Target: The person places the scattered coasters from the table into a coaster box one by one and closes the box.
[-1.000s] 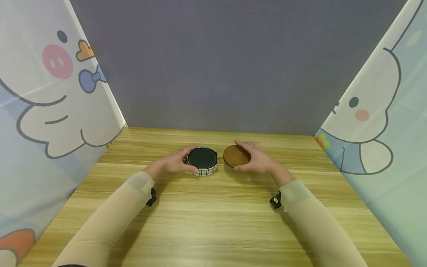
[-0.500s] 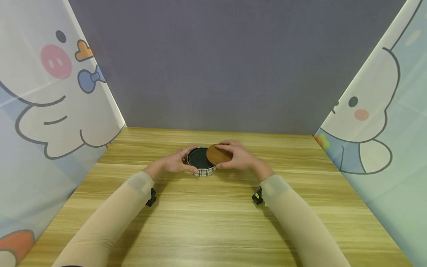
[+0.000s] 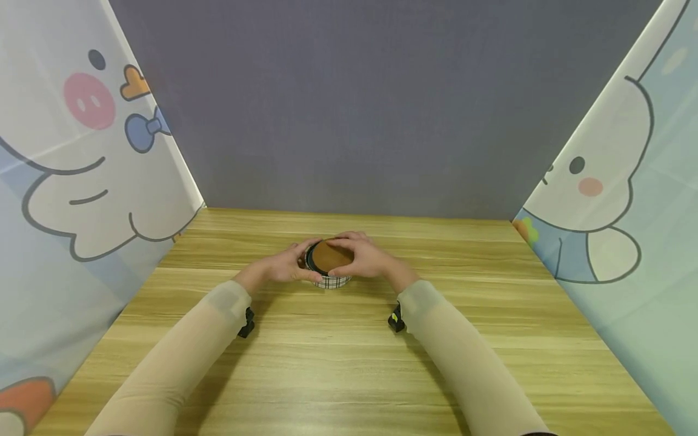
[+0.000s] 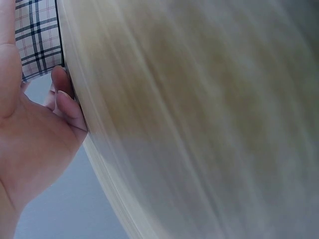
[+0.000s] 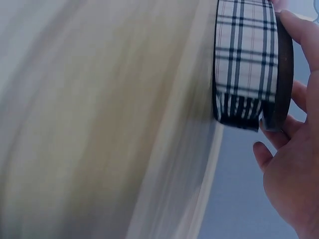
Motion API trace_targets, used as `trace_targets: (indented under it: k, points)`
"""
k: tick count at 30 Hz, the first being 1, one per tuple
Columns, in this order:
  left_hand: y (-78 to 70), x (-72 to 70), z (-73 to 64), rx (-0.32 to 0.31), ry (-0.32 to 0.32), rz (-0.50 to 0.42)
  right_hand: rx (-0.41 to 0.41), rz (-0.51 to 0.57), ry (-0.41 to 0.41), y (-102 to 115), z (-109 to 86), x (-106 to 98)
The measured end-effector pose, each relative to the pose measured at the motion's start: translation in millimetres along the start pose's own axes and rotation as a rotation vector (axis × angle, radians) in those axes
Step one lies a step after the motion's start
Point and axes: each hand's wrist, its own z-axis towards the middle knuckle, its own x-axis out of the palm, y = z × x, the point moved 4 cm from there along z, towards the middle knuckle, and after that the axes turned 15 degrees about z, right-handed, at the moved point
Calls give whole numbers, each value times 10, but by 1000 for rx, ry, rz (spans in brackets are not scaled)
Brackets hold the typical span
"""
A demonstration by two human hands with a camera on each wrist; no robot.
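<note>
A round coaster holder (image 3: 331,282) with a white-and-black plaid side stands on the wooden table. My left hand (image 3: 285,264) grips it from the left, thumb in front and fingers behind. In my right hand (image 3: 366,257), thumb and fingers hold a round brown coaster (image 3: 330,257) by its edge, right over the holder's top. A dark rim shows left of the coaster, where a black round top lies under it. The right wrist view has the coaster (image 5: 285,72) seen edge-on against the plaid side (image 5: 246,47), which has a notch. The left wrist view shows plaid wall (image 4: 40,37) beside my fingers.
The wood-grain table (image 3: 327,357) runs back to a grey upright panel (image 3: 349,109). Cartoon-printed cloths hang at the left (image 3: 109,200) and right (image 3: 605,181). A small black device is strapped at each wrist.
My right hand has carried the brown coaster leftward, from beside the holder to over its top, covering most of the black surface. My left hand has stayed in place on the holder.
</note>
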Motion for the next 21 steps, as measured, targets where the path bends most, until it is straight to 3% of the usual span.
trace_targets:
  k: [21]
  points:
    - [33,-57,-13,31,-2,-6,63,-6,104,78,53,92]
